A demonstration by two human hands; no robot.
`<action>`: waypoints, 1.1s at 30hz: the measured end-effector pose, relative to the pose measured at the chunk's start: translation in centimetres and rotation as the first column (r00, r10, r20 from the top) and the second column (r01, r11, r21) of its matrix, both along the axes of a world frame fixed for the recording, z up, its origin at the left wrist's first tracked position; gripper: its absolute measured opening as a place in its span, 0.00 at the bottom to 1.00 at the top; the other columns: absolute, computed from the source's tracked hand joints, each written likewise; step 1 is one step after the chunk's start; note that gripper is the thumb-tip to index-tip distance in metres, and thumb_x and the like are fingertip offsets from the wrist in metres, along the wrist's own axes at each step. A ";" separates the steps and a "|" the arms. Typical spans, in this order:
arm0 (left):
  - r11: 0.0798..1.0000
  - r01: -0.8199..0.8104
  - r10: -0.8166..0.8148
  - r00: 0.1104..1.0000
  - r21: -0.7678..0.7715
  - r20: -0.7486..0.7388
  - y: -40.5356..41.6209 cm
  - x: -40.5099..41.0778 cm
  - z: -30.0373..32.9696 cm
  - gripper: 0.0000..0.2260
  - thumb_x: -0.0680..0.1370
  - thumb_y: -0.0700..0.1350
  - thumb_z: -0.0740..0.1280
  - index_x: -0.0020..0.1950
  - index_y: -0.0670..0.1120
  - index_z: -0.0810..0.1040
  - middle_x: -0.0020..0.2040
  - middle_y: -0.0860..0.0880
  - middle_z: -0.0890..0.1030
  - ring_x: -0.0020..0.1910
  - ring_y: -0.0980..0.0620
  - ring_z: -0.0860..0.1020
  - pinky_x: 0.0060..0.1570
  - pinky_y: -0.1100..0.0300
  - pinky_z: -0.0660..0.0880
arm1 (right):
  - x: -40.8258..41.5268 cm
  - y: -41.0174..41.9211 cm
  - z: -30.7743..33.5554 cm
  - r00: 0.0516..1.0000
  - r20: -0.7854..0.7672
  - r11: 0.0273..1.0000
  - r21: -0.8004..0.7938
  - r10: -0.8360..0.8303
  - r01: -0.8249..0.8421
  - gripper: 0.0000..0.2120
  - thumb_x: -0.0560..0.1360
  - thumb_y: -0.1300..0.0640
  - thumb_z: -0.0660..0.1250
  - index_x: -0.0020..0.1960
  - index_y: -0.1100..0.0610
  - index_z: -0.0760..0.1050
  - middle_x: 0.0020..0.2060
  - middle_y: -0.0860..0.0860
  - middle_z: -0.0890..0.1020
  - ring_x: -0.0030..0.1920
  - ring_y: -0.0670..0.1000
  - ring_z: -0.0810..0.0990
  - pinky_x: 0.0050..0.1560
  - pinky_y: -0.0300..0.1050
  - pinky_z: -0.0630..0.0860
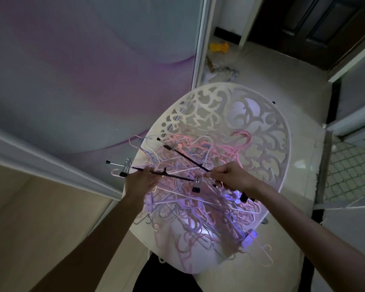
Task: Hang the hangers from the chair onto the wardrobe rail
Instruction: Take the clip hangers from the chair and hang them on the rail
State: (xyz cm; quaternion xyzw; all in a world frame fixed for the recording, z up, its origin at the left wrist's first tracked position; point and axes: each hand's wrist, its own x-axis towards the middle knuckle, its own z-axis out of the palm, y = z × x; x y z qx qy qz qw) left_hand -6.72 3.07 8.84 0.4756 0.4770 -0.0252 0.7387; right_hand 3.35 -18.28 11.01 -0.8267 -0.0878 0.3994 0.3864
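Observation:
A white chair [268, 131] with a cut-out scroll back holds a tangled heap of pink, lilac and white hangers [194, 203] on its seat. My left hand [140, 179] grips a black clip hanger [175, 177] with metal clips, held just above the heap at its left side. My right hand [230, 175] pinches a second black hanger [188, 158] that slants up and left over the heap. The two black hangers nearly meet between my hands. No wardrobe rail is in view.
A sliding wardrobe door [89, 66] with pale purple swirls fills the left and top. Beyond the chair the tiled floor carries a yellow object [218, 47] and some clutter. A dark door [316, 24] stands at the upper right. Patterned tiles lie at the right.

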 end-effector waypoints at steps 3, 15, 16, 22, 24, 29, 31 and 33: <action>0.992 -0.019 0.018 1.000 0.127 0.008 0.0 -1.0 0.3 0.12 0.82 0.41 0.56 0.41 0.42 0.73 0.24 0.51 0.81 0.27 0.57 0.81 0.28 0.68 0.75 | -0.5 0.8 -0.1 0.982 0.145 0.989 -0.097 0.121 -0.108 0.15 0.76 0.56 0.66 0.33 0.61 0.80 0.21 0.52 0.75 0.18 0.42 0.68 0.26 0.32 0.63; 0.904 0.227 -0.202 0.974 0.362 -0.105 1.5 1.6 -3.7 0.13 0.81 0.43 0.58 0.39 0.42 0.75 0.31 0.47 0.84 0.28 0.51 0.82 0.38 0.54 0.81 | 0.6 -1.1 -3.0 0.925 0.332 0.978 -0.153 0.184 -0.140 0.10 0.76 0.54 0.66 0.44 0.58 0.83 0.28 0.55 0.72 0.31 0.50 0.67 0.35 0.44 0.61; 0.903 0.247 -0.222 0.969 0.351 -0.113 1.4 1.8 -4.1 0.13 0.81 0.43 0.59 0.40 0.41 0.76 0.27 0.50 0.83 0.26 0.52 0.82 0.37 0.56 0.81 | 0.6 -1.1 -3.3 0.930 0.319 0.981 -0.118 0.185 -0.155 0.09 0.76 0.55 0.66 0.43 0.57 0.83 0.27 0.54 0.71 0.30 0.49 0.66 0.36 0.44 0.62; 0.822 0.484 -0.474 0.874 0.299 -0.110 -0.5 2.7 -5.7 0.13 0.80 0.43 0.61 0.35 0.44 0.75 0.29 0.47 0.81 0.29 0.47 0.82 0.48 0.36 0.77 | 1.6 -1.1 -4.4 0.995 0.059 0.988 0.137 -0.081 0.072 0.15 0.77 0.60 0.64 0.51 0.74 0.77 0.21 0.48 0.67 0.19 0.40 0.61 0.23 0.30 0.58; 0.862 0.414 -0.417 0.907 0.292 -0.056 -1.3 2.3 -5.7 0.14 0.80 0.42 0.60 0.35 0.44 0.74 0.30 0.45 0.80 0.28 0.46 0.81 0.48 0.34 0.76 | 1.9 -1.1 -4.9 0.989 0.051 0.980 0.151 -0.141 0.132 0.15 0.77 0.60 0.64 0.53 0.74 0.77 0.21 0.49 0.68 0.19 0.41 0.61 0.22 0.30 0.58; 0.748 0.262 -0.349 0.937 0.609 0.026 -0.2 -0.3 -2.0 0.14 0.82 0.44 0.54 0.38 0.47 0.69 0.31 0.47 0.75 0.31 0.50 0.76 0.48 0.41 0.77 | 1.5 -1.5 -6.0 0.967 0.252 0.999 -0.019 0.046 -0.042 0.09 0.76 0.58 0.67 0.52 0.59 0.83 0.23 0.51 0.74 0.24 0.44 0.66 0.28 0.38 0.63; 0.627 0.336 -0.437 0.898 0.703 -0.039 0.5 1.0 0.2 0.13 0.83 0.45 0.52 0.39 0.48 0.68 0.31 0.48 0.74 0.30 0.55 0.77 0.46 0.46 0.78 | 1.6 -2.1 -6.3 0.909 0.366 0.971 -0.201 0.200 -0.132 0.09 0.76 0.54 0.66 0.52 0.52 0.83 0.29 0.57 0.79 0.30 0.50 0.74 0.33 0.45 0.66; 0.436 0.471 -0.553 0.813 0.767 -0.185 0.5 3.7 1.9 0.12 0.83 0.47 0.51 0.44 0.45 0.70 0.35 0.45 0.76 0.38 0.43 0.80 0.46 0.48 0.77 | 1.6 -2.4 -6.1 0.872 0.402 0.941 -0.297 0.278 -0.162 0.10 0.76 0.51 0.65 0.53 0.50 0.82 0.30 0.56 0.79 0.32 0.53 0.75 0.34 0.46 0.68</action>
